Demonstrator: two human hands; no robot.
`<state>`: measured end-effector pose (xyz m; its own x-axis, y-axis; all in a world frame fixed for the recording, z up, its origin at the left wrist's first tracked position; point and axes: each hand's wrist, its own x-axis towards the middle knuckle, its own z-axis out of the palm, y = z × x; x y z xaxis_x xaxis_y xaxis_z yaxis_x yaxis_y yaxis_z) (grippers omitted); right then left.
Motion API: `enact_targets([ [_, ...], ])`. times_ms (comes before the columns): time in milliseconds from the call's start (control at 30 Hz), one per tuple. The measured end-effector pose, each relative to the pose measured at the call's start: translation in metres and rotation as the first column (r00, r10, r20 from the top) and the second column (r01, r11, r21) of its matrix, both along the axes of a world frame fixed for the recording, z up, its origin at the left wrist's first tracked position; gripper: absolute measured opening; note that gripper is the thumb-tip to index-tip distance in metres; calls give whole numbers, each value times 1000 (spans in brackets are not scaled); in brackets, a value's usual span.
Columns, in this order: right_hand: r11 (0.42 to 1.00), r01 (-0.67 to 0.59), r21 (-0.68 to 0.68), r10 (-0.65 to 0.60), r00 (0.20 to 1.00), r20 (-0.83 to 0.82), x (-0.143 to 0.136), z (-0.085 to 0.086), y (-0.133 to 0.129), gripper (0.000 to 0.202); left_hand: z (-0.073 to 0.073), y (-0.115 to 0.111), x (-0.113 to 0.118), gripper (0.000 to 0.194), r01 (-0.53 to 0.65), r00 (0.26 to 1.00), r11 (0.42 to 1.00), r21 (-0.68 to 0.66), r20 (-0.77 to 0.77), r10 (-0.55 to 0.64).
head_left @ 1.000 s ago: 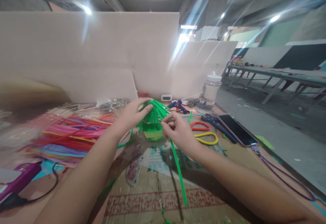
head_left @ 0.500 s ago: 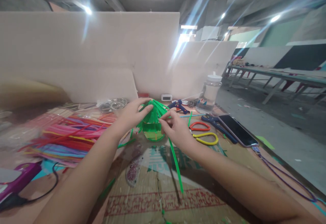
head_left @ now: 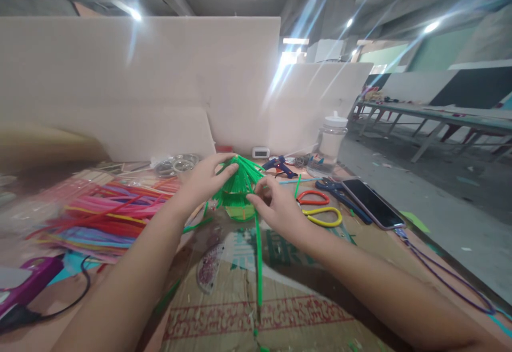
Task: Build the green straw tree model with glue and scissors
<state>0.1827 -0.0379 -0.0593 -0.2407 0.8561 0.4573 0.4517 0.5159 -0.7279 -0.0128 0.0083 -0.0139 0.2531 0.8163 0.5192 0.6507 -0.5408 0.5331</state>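
Two bare hands of mine meet at the middle of the frame around a cone-shaped piece built from bright green fuzzy strips (head_left: pixel 238 181). Large green printed characters (head_left: pixel 280 245) show on the brown cardboard sheet (head_left: pixel 216 336) just below centre, partly shaded and too blurred for me to read surely; a dark red patterned band (head_left: pixel 304 312) crosses the sheet near the bottom. On the clear plastic bottle with a white lid (head_left: pixel 330 141), right of centre, a small red-and-blue label (head_left: pixel 318 159) is illegible. My cone narrows to a point, its strips fanning downward close together, with a paler yellow-green rounded base beneath. My left hand (head_left: pixel 212 178) is clamped on its peak, thumb in front. My right hand (head_left: pixel 276 205) is at its lower right, thumb and forefinger curled towards each other; whether they pinch anything, I cannot tell. Below those fingertips one long green strip (head_left: pixel 259 266) hangs towards the lower middle. Right of my right hand lie scissors with one red and one yellow handle loop (head_left: pixel 326 217).
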Motion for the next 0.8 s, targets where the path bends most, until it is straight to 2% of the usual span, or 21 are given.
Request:
enact_targets([
  [100,987,-27,-160,15,997,-78,3,0,-9,18,-1,1,-1,55,-6,1000,1000,8,-9,6],
  [233,921,-80,-381,28,990,-141,4,-4,-12,18,0,1,-1,55,-4,1000,1000,17,-14,4],
  [367,861,-155,-485,48,973,-226,-1,-13,-6,26,-1,1,-1,55,3,1000,1000,13,-4,-3],
  [433,825,-258,-503,51,921,-387,-4,-19,-3,30,-1,1,-1,55,-1,1000,1000,5,-1,1],
  [500,775,-379,-505,25,817,-575,-6,-23,-1,36,-1,1,-2,56,-6,1000,1000,-1,3,6],
  [567,736,-463,-493,-9,722,-692,-7,-25,-1,42,-1,1,-2,57,-7,1000,1000,-4,12,7],
  [633,743,-471,-476,-30,687,-726,-7,-27,-1,44,-1,1,-2,57,-4,1000,1000,-7,15,4],
  [733,790,-404,-461,-66,692,-719,-8,-29,-1,41,-2,2,-2,57,-3,1000,1000,-7,7,3],
  [800,800,-384,-460,-76,696,-714,-11,-31,0,41,-2,2,-2,56,-4,1000,1000,-1,1,4],
])
